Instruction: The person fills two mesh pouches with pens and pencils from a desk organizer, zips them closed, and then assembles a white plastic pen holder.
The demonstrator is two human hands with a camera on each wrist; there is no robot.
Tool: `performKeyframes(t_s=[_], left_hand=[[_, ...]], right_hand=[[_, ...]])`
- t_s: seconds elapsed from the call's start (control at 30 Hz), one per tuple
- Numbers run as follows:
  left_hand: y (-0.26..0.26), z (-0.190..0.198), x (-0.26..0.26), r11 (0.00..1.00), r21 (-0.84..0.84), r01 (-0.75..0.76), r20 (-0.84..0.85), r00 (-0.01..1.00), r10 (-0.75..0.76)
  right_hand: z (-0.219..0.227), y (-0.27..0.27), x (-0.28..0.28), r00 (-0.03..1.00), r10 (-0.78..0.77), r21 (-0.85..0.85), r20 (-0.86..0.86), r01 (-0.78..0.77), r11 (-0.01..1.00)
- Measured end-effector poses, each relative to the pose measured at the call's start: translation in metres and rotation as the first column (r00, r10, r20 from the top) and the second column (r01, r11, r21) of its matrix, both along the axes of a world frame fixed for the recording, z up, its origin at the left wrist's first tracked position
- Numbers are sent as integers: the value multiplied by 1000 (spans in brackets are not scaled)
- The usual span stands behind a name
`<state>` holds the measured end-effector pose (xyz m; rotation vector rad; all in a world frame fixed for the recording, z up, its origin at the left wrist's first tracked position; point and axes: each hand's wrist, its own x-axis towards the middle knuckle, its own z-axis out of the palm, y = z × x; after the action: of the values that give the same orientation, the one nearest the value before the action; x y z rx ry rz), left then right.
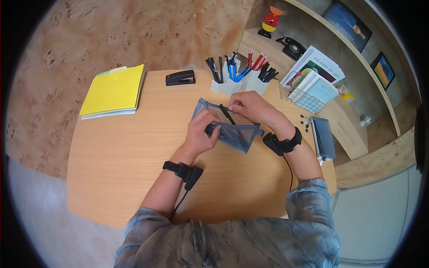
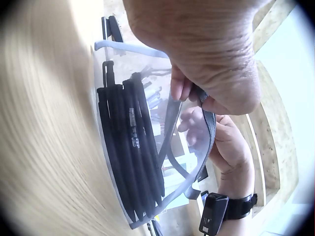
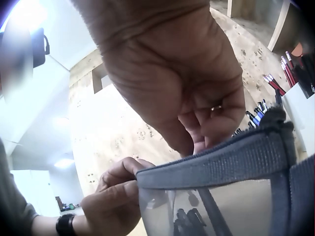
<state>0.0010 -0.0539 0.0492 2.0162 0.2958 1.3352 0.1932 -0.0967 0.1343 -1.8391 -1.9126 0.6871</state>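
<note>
A grey-blue mesh zip pouch (image 1: pixel 233 137) is held above the desk, its mouth spread apart. My left hand (image 1: pixel 200 134) grips the near rim between thumb and fingers. Across the mouth, my right hand (image 1: pixel 252 106) has its fingers curled, with thumb and fingertips together right at the far rim. One black pen (image 1: pixel 227 115) slants at the opening beside those fingertips. Through the mesh, several black pens (image 2: pixel 133 142) lie side by side in the left wrist view. The dark zip edge (image 3: pixel 216 164) partly hides my right fingertips in the right wrist view.
White holders (image 1: pixel 229 86) with black, blue and red pens and pencils stand behind the pouch. A black stapler (image 1: pixel 180 77) and yellow folder (image 1: pixel 114 90) lie at the back left. A wire rack (image 1: pixel 308 99) of booklets and dark notebooks (image 1: pixel 323 137) sit at right.
</note>
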Motion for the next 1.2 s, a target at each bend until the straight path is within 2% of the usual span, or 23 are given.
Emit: performKeyframes(t_s=[0.03, 0.13, 0.23, 0.33, 0.43, 0.53, 0.7, 0.77, 0.87, 1.0, 1.1, 1.2], left_hand=[[0, 0, 0, 1000, 8, -2, 1, 1000, 2], [0, -1, 1, 1000, 14, -8, -10, 1000, 8], [1, -3, 0, 1000, 12, -14, -5, 1000, 14], [-2, -1, 0, 999, 28, -16, 15, 1000, 16], [0, -3, 2, 1000, 13, -2, 37, 999, 1], [-2, -3, 1, 1000, -13, 13, 41, 999, -12], [-2, -5, 1, 1000, -12, 27, 48, 998, -26], [-2, -5, 0, 999, -4, 33, 46, 998, -32], [-1, -7, -1, 998, -38, 48, 53, 998, -46], [0, -9, 0, 997, -59, 54, 62, 997, -50], [-1, -9, -1, 996, -74, 53, 51, 997, -50], [0, -9, -2, 995, -89, 50, 48, 998, -45]], right_hand=[[-3, 1, 2, 998, 7, 38, 70, -10, 999], [-9, -4, -3, 949, 250, 16, 191, -257, 966], [-6, -11, -16, 881, 332, -222, 336, -269, 937], [-5, -13, -15, 880, 281, -94, 383, -265, 960], [13, -6, -6, 994, 92, -93, 54, -87, 992], [18, 19, 15, 999, -28, 79, 17, 27, 997], [12, 93, 57, 909, -377, 348, 179, 300, 888], [17, 112, 56, 845, -476, 439, 245, 341, 831], [17, 138, 48, 842, -498, 480, 210, 355, 802], [9, 171, 41, 672, -390, 481, 629, 58, 875], [4, 184, 42, 549, -353, 423, 758, -2, 906], [-1, 199, 50, 522, -290, 307, 802, 56, 950]])
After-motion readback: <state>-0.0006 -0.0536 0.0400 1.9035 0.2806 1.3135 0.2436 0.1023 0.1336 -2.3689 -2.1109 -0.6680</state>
